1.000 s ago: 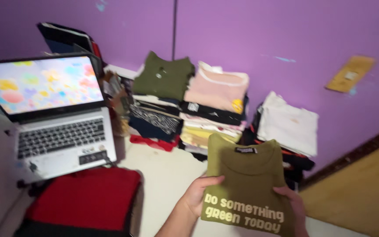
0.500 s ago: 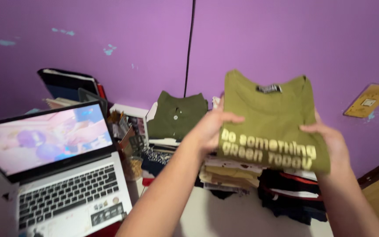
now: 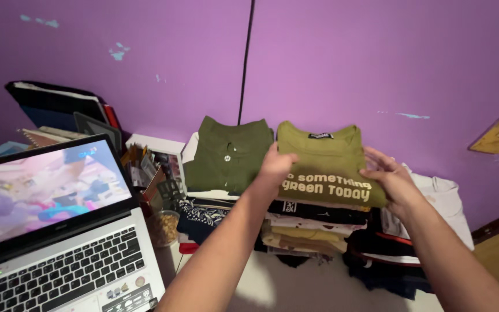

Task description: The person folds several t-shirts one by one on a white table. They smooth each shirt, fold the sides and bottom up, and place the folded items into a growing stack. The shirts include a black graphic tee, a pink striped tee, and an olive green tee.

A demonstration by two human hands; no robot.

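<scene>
Only partly visible, the lower layers of the middle pile of folded clothes [image 3: 304,231] are shadowed, and how many garments lie in it cannot be counted with any certainty. On top of that pile lies one folded olive-green T-shirt [image 3: 324,164] with pale lettering across its front, its collar toward the purple wall [image 3: 347,58]. Two hands are on it: the left hand [image 3: 276,164] presses its left edge, fingers curled over the cloth, while the right hand [image 3: 389,176] lies at its right edge with fingers spread; neither grip is clenched around the shirt, and whether the thumbs are tucked beneath cannot be told. Three piles stand side by side against the wall: the left pile is topped by one dark green buttoned shirt [image 3: 229,153], just beside the olive one, and the right pile is topped by a white garment [image 3: 446,205], largely hidden behind the right forearm. One open laptop [image 3: 59,231] stands at the left, its front cut off by the lower edge, its screen showing a colourful, blurred picture. Between laptop and piles sits a clutter of small items around a white box [image 3: 154,144], too jumbled to make out. Behind the laptop, several books or folders [image 3: 59,107] lean against the wall.
</scene>
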